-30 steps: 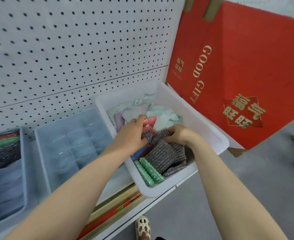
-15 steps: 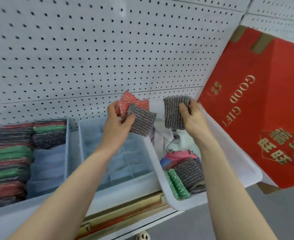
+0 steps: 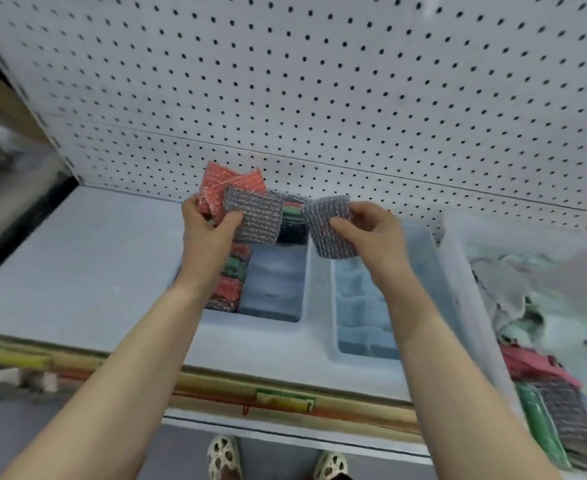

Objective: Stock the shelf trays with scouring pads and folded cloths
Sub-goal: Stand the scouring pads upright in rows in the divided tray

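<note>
Now both hands are up over the left shelf tray, where a second ago they were down in the white stock bin at the right. The left hand pinches a fanned bunch of pads between thumb and fingers: a grey metallic-thread scouring pad in front, red metallic-thread scouring pads behind. The right hand holds a single second grey scouring pad, thumb across its face, fingers curled behind. Both loads sit in the air just above the translucent blue-grey divided shelf tray; its left column already carries a row of red, green and dark pads, and the column beside it shows bare blue bottom apart from a few pads at the back. The second translucent divided tray, just to the right, looks unfilled. The white plastic stock bin at far right holds loose pale green cloths and more pads. Judgement: pick is done, transfer is done, placement is next, probably into the open column. Risk: the fanned bunch may slip or drop in uneven, so pads likely go in singly. Plenty of stock remains; cloths untouched.
</note>
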`<move>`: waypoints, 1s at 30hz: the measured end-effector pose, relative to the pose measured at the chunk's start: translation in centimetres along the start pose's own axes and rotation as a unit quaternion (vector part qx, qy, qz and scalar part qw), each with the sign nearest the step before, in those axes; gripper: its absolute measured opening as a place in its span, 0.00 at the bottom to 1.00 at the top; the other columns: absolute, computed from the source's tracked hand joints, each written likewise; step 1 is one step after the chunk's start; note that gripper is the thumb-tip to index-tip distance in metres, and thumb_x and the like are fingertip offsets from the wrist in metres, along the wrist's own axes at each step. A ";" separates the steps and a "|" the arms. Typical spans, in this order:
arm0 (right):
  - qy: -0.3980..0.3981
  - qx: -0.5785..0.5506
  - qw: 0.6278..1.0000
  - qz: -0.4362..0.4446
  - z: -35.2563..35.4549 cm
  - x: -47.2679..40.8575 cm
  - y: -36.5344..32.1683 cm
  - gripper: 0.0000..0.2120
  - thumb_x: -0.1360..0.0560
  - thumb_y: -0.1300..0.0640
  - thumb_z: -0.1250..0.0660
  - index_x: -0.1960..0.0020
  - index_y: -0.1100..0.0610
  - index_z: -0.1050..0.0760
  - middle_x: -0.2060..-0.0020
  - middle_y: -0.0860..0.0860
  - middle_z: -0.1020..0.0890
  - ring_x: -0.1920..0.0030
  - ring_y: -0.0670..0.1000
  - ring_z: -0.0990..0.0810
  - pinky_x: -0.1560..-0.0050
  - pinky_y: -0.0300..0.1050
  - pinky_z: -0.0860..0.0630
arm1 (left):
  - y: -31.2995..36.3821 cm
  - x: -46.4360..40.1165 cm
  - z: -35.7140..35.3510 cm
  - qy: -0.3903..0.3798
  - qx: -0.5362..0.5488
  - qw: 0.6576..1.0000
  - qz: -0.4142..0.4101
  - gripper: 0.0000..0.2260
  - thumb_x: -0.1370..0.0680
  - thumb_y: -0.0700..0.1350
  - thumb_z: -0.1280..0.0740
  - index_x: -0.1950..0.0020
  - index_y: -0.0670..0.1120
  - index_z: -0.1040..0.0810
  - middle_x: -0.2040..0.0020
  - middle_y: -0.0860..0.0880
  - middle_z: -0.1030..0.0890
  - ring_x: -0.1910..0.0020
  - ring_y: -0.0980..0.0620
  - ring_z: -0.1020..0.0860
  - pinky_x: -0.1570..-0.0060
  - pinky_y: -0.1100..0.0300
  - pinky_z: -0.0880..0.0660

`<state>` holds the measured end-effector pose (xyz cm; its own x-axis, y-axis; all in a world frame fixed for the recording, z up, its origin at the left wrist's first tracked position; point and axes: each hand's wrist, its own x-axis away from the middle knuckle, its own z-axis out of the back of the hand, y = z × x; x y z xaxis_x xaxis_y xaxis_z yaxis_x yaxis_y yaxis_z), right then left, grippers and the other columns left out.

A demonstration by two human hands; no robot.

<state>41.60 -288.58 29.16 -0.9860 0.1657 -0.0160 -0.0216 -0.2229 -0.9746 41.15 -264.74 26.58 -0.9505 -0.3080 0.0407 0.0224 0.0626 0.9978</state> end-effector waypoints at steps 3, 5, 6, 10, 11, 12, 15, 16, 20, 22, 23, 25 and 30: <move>0.001 0.063 0.996 0.062 -3.8 -1.7 0.1 0.12 0.29 0.58 0.23 0.56 0.42 0.22 0.64 0.38 0.19 0.62 0.32 0.23 0.59 0.26 0.27 | -0.6 -0.9 2.5 0.022 -0.001 1.000 0.005 0.22 0.25 0.47 0.30 0.35 0.51 0.37 0.47 0.54 0.21 0.48 0.53 0.19 0.43 0.45 0.22; -0.008 0.117 0.989 0.094 -5.6 -3.0 0.4 0.09 0.28 0.58 0.25 0.51 0.47 0.20 0.58 0.43 0.20 0.57 0.36 0.23 0.55 0.29 0.28 | -0.9 -1.6 3.5 0.032 -0.004 0.999 0.006 0.22 0.24 0.46 0.31 0.35 0.50 0.37 0.48 0.55 0.22 0.49 0.54 0.18 0.44 0.47 0.21; -0.018 0.155 0.982 0.109 -6.3 -3.7 0.6 0.09 0.26 0.59 0.27 0.47 0.51 0.19 0.56 0.47 0.19 0.53 0.43 0.21 0.50 0.34 0.27 | -1.0 -2.0 3.9 0.037 -0.004 0.999 0.007 0.22 0.23 0.46 0.31 0.34 0.50 0.37 0.48 0.55 0.22 0.50 0.56 0.18 0.45 0.49 0.20; -0.103 0.378 0.907 0.157 -8.7 -6.2 1.9 0.15 0.23 0.63 0.33 0.38 0.56 0.21 0.45 0.58 0.18 0.43 0.61 0.24 0.40 0.52 0.30 | -1.0 -3.3 4.8 0.041 0.002 0.999 0.016 0.22 0.24 0.46 0.31 0.34 0.48 0.37 0.50 0.55 0.22 0.52 0.57 0.17 0.47 0.50 0.19; -0.125 0.420 0.884 0.165 -9.3 -6.6 2.4 0.15 0.23 0.63 0.33 0.37 0.55 0.20 0.44 0.58 0.19 0.42 0.61 0.25 0.40 0.52 0.30 | -0.9 -3.6 5.0 0.040 0.010 0.999 0.019 0.23 0.24 0.46 0.31 0.33 0.47 0.38 0.49 0.55 0.22 0.50 0.54 0.18 0.45 0.47 0.20; -0.147 0.454 0.862 0.173 -9.9 -6.8 2.8 0.16 0.23 0.63 0.33 0.37 0.55 0.20 0.43 0.57 0.19 0.41 0.60 0.25 0.39 0.51 0.30 | -0.8 -3.8 5.1 0.038 0.016 0.999 0.021 0.24 0.25 0.46 0.31 0.33 0.47 0.38 0.48 0.54 0.23 0.48 0.51 0.18 0.44 0.45 0.21; -0.168 0.510 0.824 0.181 -11.2 -6.6 3.8 0.16 0.23 0.62 0.34 0.36 0.54 0.21 0.41 0.54 0.19 0.39 0.58 0.26 0.38 0.50 0.32 | -0.8 -4.4 5.5 0.035 0.018 0.999 0.021 0.25 0.25 0.46 0.31 0.32 0.47 0.38 0.49 0.55 0.23 0.49 0.52 0.19 0.44 0.44 0.21; -0.148 0.518 0.821 0.190 -11.4 -6.5 4.2 0.15 0.24 0.62 0.33 0.37 0.55 0.20 0.42 0.53 0.18 0.39 0.58 0.26 0.39 0.50 0.32 | -0.7 -4.5 5.5 0.033 0.016 0.999 0.021 0.26 0.26 0.47 0.31 0.32 0.47 0.38 0.49 0.56 0.23 0.50 0.53 0.19 0.45 0.44 0.21; -0.057 0.482 0.852 0.198 -11.8 -5.7 5.0 0.11 0.27 0.64 0.29 0.45 0.59 0.18 0.49 0.56 0.19 0.45 0.59 0.25 0.49 0.50 0.30 | -0.8 -4.8 5.7 0.014 0.001 1.000 0.026 0.28 0.27 0.50 0.30 0.31 0.50 0.38 0.51 0.58 0.21 0.49 0.50 0.19 0.45 0.43 0.21; -0.074 0.491 0.852 0.167 -11.9 -5.7 5.0 0.10 0.26 0.64 0.30 0.45 0.60 0.20 0.49 0.56 0.20 0.46 0.59 0.23 0.53 0.50 0.28 | -0.9 -4.8 5.6 0.004 0.007 0.999 0.034 0.29 0.27 0.50 0.30 0.30 0.49 0.38 0.49 0.57 0.20 0.48 0.49 0.19 0.44 0.41 0.22; -0.079 0.491 0.853 0.157 -11.9 -5.8 4.8 0.09 0.26 0.62 0.30 0.45 0.59 0.20 0.49 0.56 0.20 0.47 0.58 0.22 0.52 0.50 0.26 | -0.9 -4.8 5.5 -0.002 0.013 0.999 0.038 0.30 0.28 0.50 0.30 0.30 0.49 0.39 0.47 0.54 0.21 0.45 0.47 0.20 0.43 0.41 0.22; -0.057 0.417 0.896 0.140 -11.9 -5.8 3.7 0.07 0.23 0.56 0.31 0.47 0.56 0.19 0.51 0.52 0.18 0.50 0.54 0.20 0.52 0.49 0.24 | -0.9 -4.9 5.2 -0.011 0.025 0.999 0.042 0.29 0.27 0.49 0.30 0.30 0.49 0.39 0.43 0.50 0.22 0.43 0.46 0.21 0.42 0.41 0.23; -0.098 0.119 0.980 0.125 -12.6 -4.6 -0.4 0.16 0.27 0.41 0.30 0.41 0.44 0.25 0.46 0.42 0.21 0.47 0.39 0.23 0.50 0.33 0.25 | -1.1 -4.8 3.9 -0.047 0.032 0.998 0.038 0.24 0.23 0.44 0.31 0.31 0.51 0.37 0.46 0.53 0.20 0.49 0.54 0.18 0.48 0.51 0.21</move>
<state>48.27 -277.18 26.80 -0.9777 -0.1056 -0.1814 0.2097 -0.4543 -0.8658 44.53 -259.65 25.04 -0.9718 -0.2098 0.1079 0.0787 0.1430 0.9866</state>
